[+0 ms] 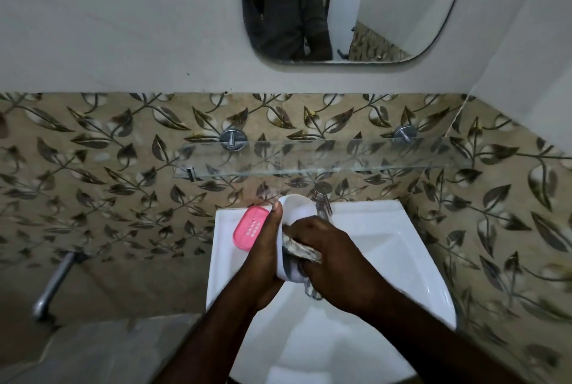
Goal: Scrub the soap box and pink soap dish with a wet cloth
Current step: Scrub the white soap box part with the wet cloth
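Over the white sink (387, 247), my left hand (264, 256) grips a white soap box (298, 205), thumb along its left rim, with the box tilted on its long side. My right hand (328, 247) holds a greyish wet cloth (301, 250) bunched against the inside of the box; a tail of cloth hangs below. The pink soap dish (249, 227), with a patch of small holes in its middle, lies on the sink's left ledge just left of my left thumb, untouched.
A chrome tap (323, 204) stands behind the box at the sink's back edge. Above it runs a glass shelf (340, 156) on two metal brackets. A mirror (340, 5) hangs higher up. A metal pipe (54, 283) juts from the tiled wall at the left.
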Available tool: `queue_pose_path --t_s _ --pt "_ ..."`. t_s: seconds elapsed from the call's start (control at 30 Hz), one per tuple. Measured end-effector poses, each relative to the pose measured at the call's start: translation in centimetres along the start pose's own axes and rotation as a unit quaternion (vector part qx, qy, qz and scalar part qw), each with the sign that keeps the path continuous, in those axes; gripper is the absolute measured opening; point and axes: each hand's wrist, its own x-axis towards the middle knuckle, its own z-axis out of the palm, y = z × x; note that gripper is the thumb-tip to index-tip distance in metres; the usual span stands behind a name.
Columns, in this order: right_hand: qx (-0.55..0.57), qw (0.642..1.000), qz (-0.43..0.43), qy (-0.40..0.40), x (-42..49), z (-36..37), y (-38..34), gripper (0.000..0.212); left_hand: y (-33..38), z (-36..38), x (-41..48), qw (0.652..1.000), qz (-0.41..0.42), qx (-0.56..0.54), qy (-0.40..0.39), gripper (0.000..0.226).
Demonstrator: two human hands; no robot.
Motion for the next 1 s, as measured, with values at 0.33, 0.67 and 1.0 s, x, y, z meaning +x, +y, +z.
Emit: queue_pose_path --t_s 0.33,0.67,1.0 --pt "-0.240 0.953 -0.186 0.002 0.0 -1.5 3.3 0.030 -0.1 -0.6 -0.4 0.991 -0.066 -0.120 -0.006 0.061" --pt "-0.265 0.962 0.064 -0.004 0.6 0.5 3.2 0.052 -1.4 -0.3 1.0 0.994 -0.001 0.064 0.093 0.047" --pt "0.082 0.962 0.261 0.006 -2.1 2.0 1.8 0.009 -2.9 0.2 0.8 0.990 0.005 0.108 0.086 0.055"
